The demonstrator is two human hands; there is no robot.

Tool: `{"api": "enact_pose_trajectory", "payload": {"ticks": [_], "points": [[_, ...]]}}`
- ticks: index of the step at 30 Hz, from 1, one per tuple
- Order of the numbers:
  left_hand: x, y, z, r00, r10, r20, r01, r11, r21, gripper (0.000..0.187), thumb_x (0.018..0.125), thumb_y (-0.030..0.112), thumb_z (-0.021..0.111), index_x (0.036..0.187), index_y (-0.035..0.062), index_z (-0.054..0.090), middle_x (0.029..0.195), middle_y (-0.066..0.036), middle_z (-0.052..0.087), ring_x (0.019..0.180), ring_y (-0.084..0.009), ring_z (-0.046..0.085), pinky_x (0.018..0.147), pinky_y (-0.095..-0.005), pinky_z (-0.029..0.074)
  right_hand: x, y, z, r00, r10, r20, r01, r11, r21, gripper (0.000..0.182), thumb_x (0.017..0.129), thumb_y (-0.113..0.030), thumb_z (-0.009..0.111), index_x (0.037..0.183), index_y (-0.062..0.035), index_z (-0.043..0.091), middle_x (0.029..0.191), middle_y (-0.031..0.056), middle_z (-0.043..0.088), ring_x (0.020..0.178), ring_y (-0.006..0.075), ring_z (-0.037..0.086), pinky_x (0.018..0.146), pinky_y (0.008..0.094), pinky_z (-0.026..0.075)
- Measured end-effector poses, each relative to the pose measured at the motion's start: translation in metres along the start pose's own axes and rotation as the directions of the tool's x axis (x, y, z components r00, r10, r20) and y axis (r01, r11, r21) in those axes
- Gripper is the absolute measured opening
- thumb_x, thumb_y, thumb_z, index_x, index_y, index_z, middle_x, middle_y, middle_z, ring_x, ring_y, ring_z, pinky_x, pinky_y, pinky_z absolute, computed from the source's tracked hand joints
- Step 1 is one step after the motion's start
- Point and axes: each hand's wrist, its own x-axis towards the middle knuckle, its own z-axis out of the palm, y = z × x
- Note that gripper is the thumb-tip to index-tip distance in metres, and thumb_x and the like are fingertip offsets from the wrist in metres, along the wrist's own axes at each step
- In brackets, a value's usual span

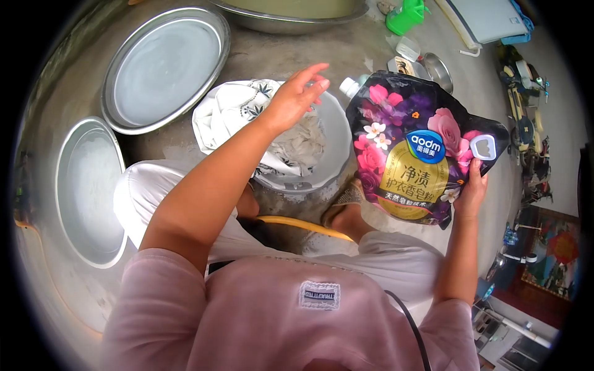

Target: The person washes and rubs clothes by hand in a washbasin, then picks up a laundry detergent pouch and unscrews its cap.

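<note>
My right hand (473, 190) grips a large dark pouch of laundry soap powder (402, 154) at its lower right edge, near the white-ringed handle hole. The pouch is printed with pink and purple flowers, and its white cap (350, 86) points up to the left. My left hand (294, 99) hovers over a grey-white basin (338, 142), fingers stretched out and holding nothing. Inside the basin lies pale, wet-looking cloth (303, 145). A white cloth with dark leaf prints (219, 114) hangs over the basin's left side, partly hidden by my left forearm.
Two metal basins (124, 117) (65, 198) stand on the concrete floor at the left, and a larger metal basin (291, 23) holds liquid at the top. A green plastic container (405, 17) and a small metal bowl (439, 73) are farther off. A yellow hose (309, 226) runs between my feet.
</note>
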Motion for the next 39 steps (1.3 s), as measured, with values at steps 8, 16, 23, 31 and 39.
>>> {"api": "enact_pose_trajectory", "payload": {"ticks": [8, 16, 23, 31, 39], "points": [[-0.008, 0.009, 0.003, 0.976, 0.004, 0.216, 0.019, 0.995, -0.101, 0.033, 0.097, 0.033, 0.044, 0.111, 0.0084, 0.061, 0.076, 0.003, 0.051, 0.064, -0.0051, 0.047, 0.056, -0.0195, 0.039, -0.002, -0.006, 0.003, 1.0, 0.006, -0.009, -0.006, 0.998, -0.056, 0.037, 0.089, -0.029, 0.06, 0.112, -0.0006, 0.054, 0.103, 0.005, 0.059, 0.089, 0.013, 0.057, 0.08, 0.0275, 0.046], [-0.007, -0.013, 0.026, 0.977, -0.09, 0.192, 0.129, 0.971, -0.201, 0.036, 0.095, 0.036, 0.047, 0.111, 0.0056, 0.057, 0.073, 0.0, 0.051, 0.058, -0.0087, 0.049, 0.054, -0.0224, 0.043, 0.004, 0.002, -0.005, 0.997, 0.024, 0.075, -0.019, 0.998, -0.064, 0.038, 0.088, -0.031, 0.062, 0.108, 0.0004, 0.057, 0.1, 0.0033, 0.06, 0.087, 0.0116, 0.055, 0.079, 0.0263, 0.044], [-0.015, 0.0, 0.03, 0.943, -0.302, 0.138, 0.328, 0.911, -0.25, 0.046, 0.094, 0.046, 0.044, 0.116, 0.0059, 0.053, 0.078, -0.002, 0.052, 0.064, -0.0097, 0.053, 0.052, -0.0243, 0.046, 0.009, -0.003, -0.004, 0.985, 0.025, 0.169, 0.015, 0.972, -0.234, 0.037, 0.089, -0.032, 0.061, 0.105, 0.0017, 0.059, 0.096, 0.0015, 0.059, 0.085, 0.0095, 0.052, 0.08, 0.0245, 0.042], [-0.004, -0.014, 0.024, 0.918, -0.333, 0.216, 0.382, 0.89, -0.25, 0.037, 0.092, 0.04, 0.052, 0.108, 0.0065, 0.054, 0.073, 0.0, 0.049, 0.053, -0.0101, 0.047, 0.049, -0.0243, 0.043, 0.007, -0.008, 0.001, 0.974, 0.082, 0.21, -0.022, 0.962, -0.273, 0.039, 0.089, -0.033, 0.06, 0.108, 0.0007, 0.058, 0.098, 0.0034, 0.06, 0.086, 0.0104, 0.054, 0.078, 0.0247, 0.044], [-0.011, -0.012, 0.029, 0.891, -0.452, 0.054, 0.433, 0.806, -0.404, 0.042, 0.092, 0.045, 0.05, 0.111, 0.0074, 0.053, 0.074, -0.001, 0.047, 0.056, -0.0103, 0.045, 0.05, -0.0262, 0.042, 0.012, -0.009, 0.007, 0.955, 0.131, 0.266, -0.011, 0.911, -0.412, 0.039, 0.089, -0.033, 0.061, 0.107, 0.0012, 0.059, 0.1, 0.0035, 0.061, 0.088, 0.0104, 0.054, 0.081, 0.0253, 0.043]]}}
